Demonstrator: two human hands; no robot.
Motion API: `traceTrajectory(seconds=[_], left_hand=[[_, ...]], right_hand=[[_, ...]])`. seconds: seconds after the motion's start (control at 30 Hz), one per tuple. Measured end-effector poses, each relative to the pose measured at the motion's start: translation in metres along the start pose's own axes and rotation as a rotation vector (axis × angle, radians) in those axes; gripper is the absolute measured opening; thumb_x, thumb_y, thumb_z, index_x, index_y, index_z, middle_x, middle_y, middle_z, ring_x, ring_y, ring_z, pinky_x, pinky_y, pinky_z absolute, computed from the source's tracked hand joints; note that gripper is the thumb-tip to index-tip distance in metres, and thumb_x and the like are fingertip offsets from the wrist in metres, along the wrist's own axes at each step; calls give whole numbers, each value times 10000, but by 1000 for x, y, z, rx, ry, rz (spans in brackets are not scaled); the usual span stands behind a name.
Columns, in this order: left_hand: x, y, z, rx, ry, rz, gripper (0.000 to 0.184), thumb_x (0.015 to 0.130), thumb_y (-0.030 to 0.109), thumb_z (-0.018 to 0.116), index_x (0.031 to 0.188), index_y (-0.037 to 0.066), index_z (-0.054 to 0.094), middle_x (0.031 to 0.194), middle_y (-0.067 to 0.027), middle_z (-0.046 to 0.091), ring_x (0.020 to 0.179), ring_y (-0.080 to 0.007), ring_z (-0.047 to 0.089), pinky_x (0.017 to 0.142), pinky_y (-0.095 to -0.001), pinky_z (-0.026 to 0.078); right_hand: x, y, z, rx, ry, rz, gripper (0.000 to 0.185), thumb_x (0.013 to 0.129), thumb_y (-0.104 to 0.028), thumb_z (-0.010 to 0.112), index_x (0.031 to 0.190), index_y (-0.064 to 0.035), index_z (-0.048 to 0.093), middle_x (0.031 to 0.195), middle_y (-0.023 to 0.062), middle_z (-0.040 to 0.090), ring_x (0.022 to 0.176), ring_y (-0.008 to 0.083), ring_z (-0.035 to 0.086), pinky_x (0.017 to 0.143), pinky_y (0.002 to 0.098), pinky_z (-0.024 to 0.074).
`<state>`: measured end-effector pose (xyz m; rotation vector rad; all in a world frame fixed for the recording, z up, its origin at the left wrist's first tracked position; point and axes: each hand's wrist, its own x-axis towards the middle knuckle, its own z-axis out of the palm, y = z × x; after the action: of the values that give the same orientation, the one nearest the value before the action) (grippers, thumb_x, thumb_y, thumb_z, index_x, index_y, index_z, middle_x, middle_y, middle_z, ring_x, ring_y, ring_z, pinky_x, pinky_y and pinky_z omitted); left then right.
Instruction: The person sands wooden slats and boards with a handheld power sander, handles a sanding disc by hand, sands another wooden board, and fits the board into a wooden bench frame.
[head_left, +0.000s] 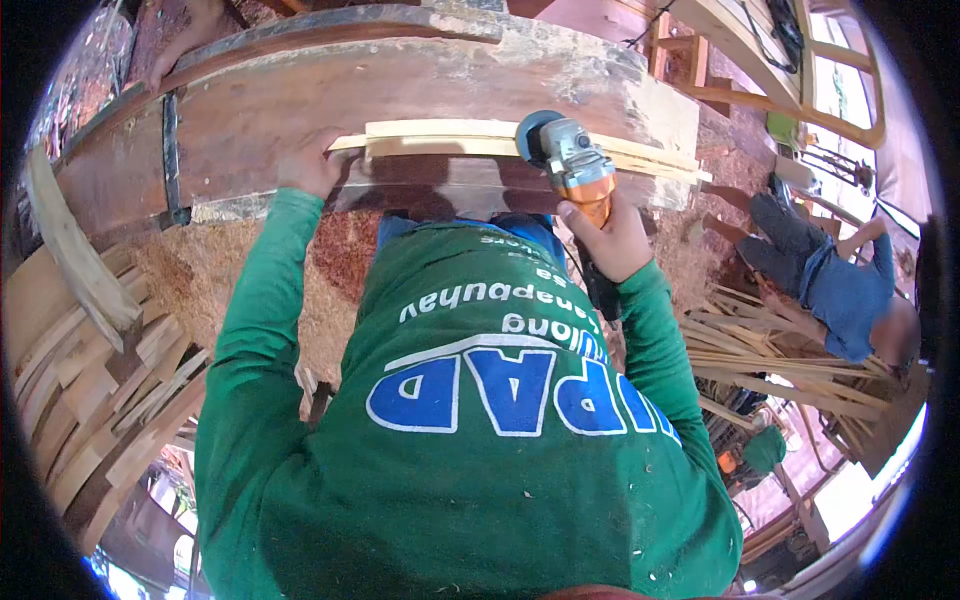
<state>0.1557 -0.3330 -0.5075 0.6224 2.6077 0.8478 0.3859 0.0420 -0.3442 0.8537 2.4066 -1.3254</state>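
Note:
My right hand (622, 243) is wrapped around the orange body of an angle grinder (585, 182). The grinder's round disc (540, 136) rests on or just over pale wooden strips (440, 138) lying lengthwise on a workbench (270, 110); whether it touches them I cannot tell. At the strips' left end, my left hand (312, 163) is closed on the protruding tip of a strip, its fingers partly in shadow. A dark cord or handle part hangs below my right hand.
Stacked boards (100, 410) lie at the lower left, near a leaning plank (75, 240). A person in a blue shirt (850, 300) is at the right beside a pile of thin sticks (760, 350). Sawdust (220, 265) covers the ground. A wooden frame (800, 100) stands upper right.

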Motion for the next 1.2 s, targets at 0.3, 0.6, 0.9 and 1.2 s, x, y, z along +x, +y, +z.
traceTrajectory(seconds=[0.3, 0.6, 0.9, 1.2], left_hand=[[13, -71, 51, -310, 160, 321, 282, 817, 113, 715, 1096, 154, 721, 1003, -127, 737, 946, -377, 702, 835, -466, 567], [1, -38, 32, -40, 103, 196, 304, 937, 332, 676, 1188, 174, 743, 1025, -88, 767, 935, -300, 731, 830, -420, 576], [9, -28, 31, -98, 122, 281, 225, 867, 226, 725, 1067, 124, 711, 974, -125, 731, 930, -402, 681, 791, -494, 543], [2, -11, 9, 98, 105, 197, 222, 892, 217, 706, 1099, 151, 751, 1024, -124, 747, 943, -352, 714, 842, -434, 569]], right_hand=[[22, -41, 49, -121, -101, -160, 673, 874, -438, 799, 1258, 70, 580, 1083, 263, 721, 1037, 368, 713, 912, 433, 539], [33, -107, 108, -252, -265, -245, 738, 871, -563, 742, 1150, 83, 522, 970, 336, 694, 934, 491, 697, 837, 530, 538], [31, -95, 94, -254, -176, -161, 732, 870, -528, 748, 1197, 89, 527, 1016, 340, 694, 989, 487, 694, 882, 512, 544], [1, -35, 16, -55, 45, -64, 711, 868, -414, 798, 1312, 77, 538, 1145, 287, 702, 1102, 412, 694, 951, 450, 535]])
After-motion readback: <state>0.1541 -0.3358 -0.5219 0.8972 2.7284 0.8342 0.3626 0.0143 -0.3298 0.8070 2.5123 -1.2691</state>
